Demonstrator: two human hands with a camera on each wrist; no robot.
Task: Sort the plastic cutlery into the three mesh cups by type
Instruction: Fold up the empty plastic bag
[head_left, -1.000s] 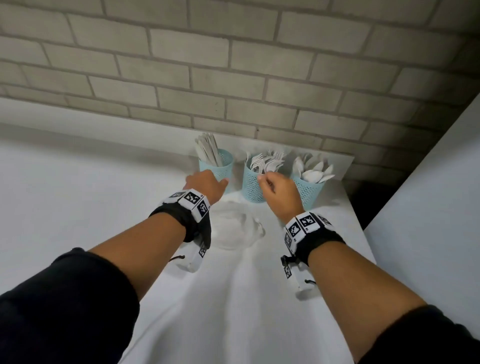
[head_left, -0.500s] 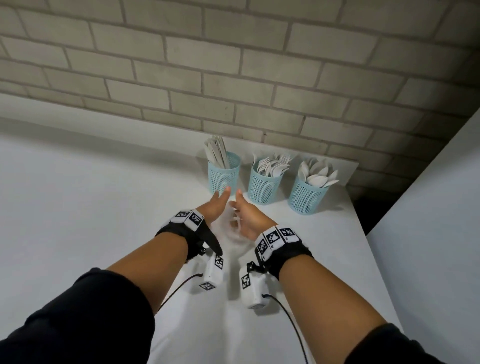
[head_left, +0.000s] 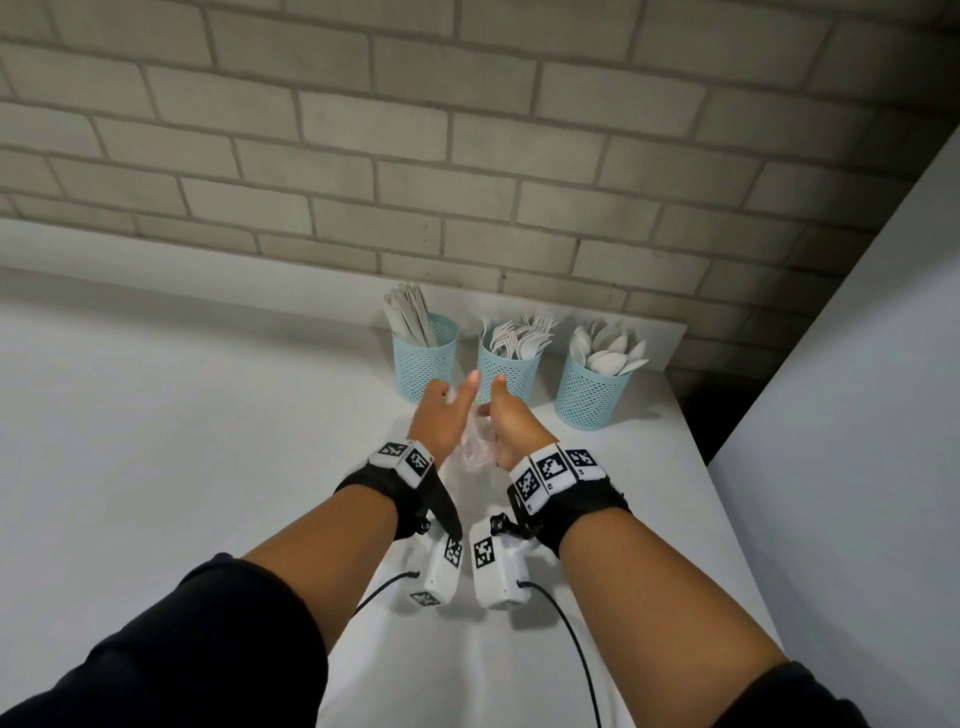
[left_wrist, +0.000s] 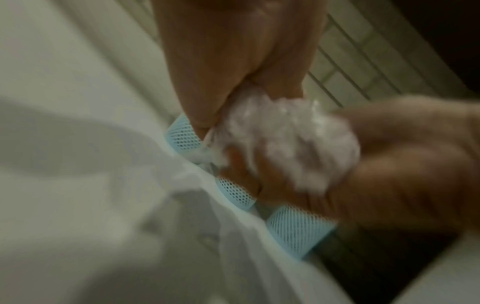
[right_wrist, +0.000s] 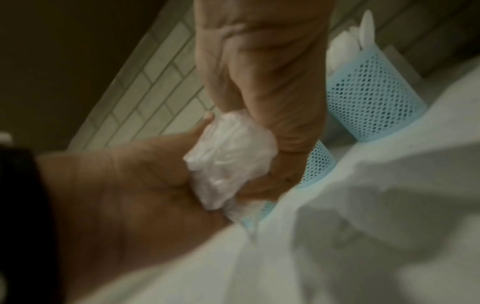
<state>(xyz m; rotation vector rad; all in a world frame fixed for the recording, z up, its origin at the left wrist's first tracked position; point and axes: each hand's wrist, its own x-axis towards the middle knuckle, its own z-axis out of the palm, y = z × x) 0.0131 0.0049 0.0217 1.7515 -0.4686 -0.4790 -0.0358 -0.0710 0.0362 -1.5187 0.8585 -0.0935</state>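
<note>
Three teal mesh cups stand in a row by the brick wall: the knife cup (head_left: 425, 364), the fork cup (head_left: 508, 371) and the spoon cup (head_left: 592, 395), each full of white plastic cutlery. Just in front of them my left hand (head_left: 444, 413) and right hand (head_left: 511, 421) face each other, thumbs up, and squeeze a crumpled clear plastic bag (head_left: 474, 449) between them. In the left wrist view my left hand (left_wrist: 233, 61) pinches the bag (left_wrist: 285, 144). In the right wrist view my right hand (right_wrist: 272, 72) curls over the wad (right_wrist: 228, 160). No loose cutlery shows on the table.
The white table (head_left: 208, 441) runs left and toward me; its right edge (head_left: 727, 545) drops off beside a white panel (head_left: 857, 415). The brick wall (head_left: 467, 182) stands right behind the cups. Cables trail from my wrist cameras.
Both hands drew back from the cups toward me, came together over the clear bag on the table, and gathered it into a wad between them.
</note>
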